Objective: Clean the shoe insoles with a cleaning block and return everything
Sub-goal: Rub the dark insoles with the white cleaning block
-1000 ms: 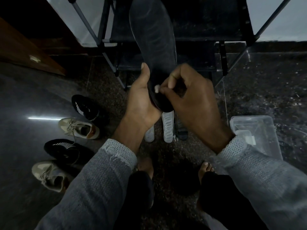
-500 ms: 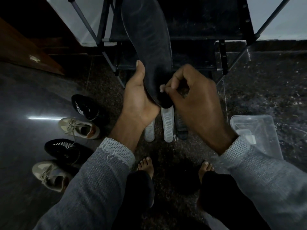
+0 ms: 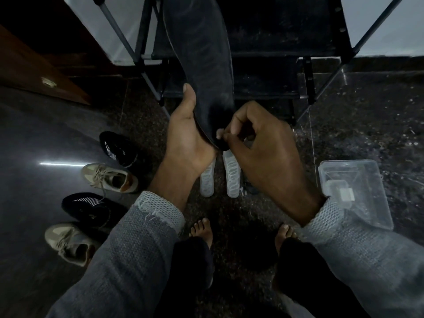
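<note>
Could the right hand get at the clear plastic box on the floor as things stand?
Probably yes: the clear plastic box lies open on the floor beside the right hand, with nothing between them. But that hand pinches a small cleaning block against the dark insole.

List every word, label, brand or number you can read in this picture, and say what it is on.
No text is readable.
Small white label inside the clear plastic box: too blurred to read.
Black sneakers with white stripes: a stripe pattern only, no letters.
Dark insole held up by the left hand: no marking visible.
</note>
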